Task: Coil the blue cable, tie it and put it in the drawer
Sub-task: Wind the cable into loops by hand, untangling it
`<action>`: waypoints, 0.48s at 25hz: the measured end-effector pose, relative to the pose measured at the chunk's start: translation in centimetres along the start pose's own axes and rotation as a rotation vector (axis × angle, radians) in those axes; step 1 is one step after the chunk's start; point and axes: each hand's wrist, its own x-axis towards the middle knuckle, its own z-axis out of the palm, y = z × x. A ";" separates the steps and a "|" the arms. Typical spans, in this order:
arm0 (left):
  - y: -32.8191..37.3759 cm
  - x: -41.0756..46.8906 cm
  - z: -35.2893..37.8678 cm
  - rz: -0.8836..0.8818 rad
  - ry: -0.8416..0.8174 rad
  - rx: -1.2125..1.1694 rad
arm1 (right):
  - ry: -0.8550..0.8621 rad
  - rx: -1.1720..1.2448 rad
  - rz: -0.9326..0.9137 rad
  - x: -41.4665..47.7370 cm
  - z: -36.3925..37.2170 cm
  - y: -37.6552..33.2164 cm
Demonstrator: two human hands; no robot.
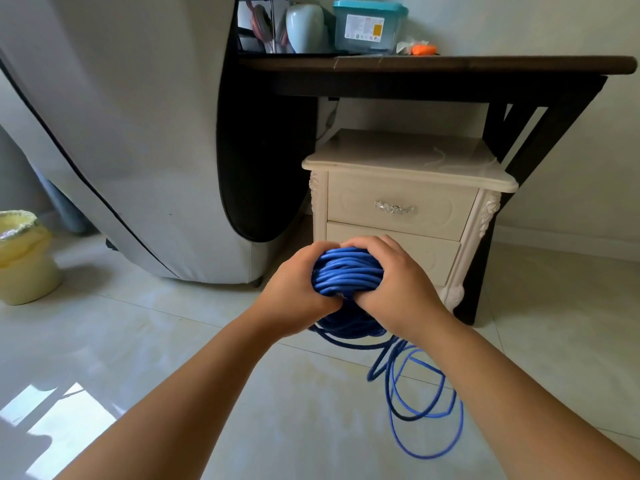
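Left hand [298,289], right hand [398,285]: both are clamping curled fingers around a thick bundle of glossy blue cable [346,271], near, before the cream cabinet's closed drawer [398,206]. Loose loops [426,403] are trailing near right; winding them in evenly before tying seems advisable.

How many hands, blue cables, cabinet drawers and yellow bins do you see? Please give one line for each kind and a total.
Hands: 2, left hand, right hand
Blue cable: 1
Drawers: 2, upper drawer, lower drawer
Yellow bin: 1
Total: 6
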 end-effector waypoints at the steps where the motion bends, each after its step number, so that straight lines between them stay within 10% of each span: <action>1: 0.1 -0.1 0.1 -0.010 0.047 0.007 | -0.001 0.029 0.007 -0.1 -0.1 -0.1; 12: 0.5 0.9 -0.5 -0.257 0.297 -0.514 | -0.115 0.643 0.267 0.1 -0.6 0.9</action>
